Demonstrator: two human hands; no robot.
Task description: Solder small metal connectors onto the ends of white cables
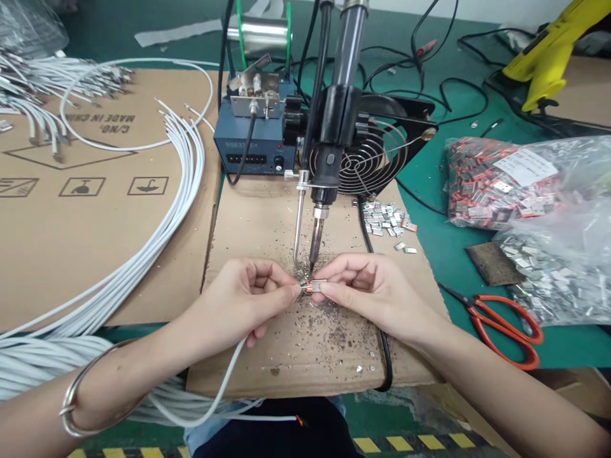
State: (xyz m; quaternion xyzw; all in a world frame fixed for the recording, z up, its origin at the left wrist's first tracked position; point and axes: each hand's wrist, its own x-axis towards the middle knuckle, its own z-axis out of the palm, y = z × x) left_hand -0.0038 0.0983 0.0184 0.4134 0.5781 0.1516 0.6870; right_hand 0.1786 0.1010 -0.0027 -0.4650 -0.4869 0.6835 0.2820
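My left hand (260, 289) pinches the end of a white cable (229, 369) between thumb and finger; the cable loops down below the wrist. Between thumb and fingers, my right hand (367, 286) grips a small metal USB connector (317, 286) with an orange-red part at its left end. Cable end and connector meet just under the tip of a soldering iron (316, 238), which is clamped upright. A thin solder feed tube (299, 222) comes down beside the iron. Whether the wires touch the connector's contacts is too small to tell.
A blue solder feeder (252, 143) with a solder spool (265, 37) stands behind, near a black fan (367, 152). Loose connectors (384, 217) lie right. Bagged connectors (501, 181) and orange-handled scissors (510, 331) are farther right. White cables (157, 235) lie left on cardboard (95, 254).
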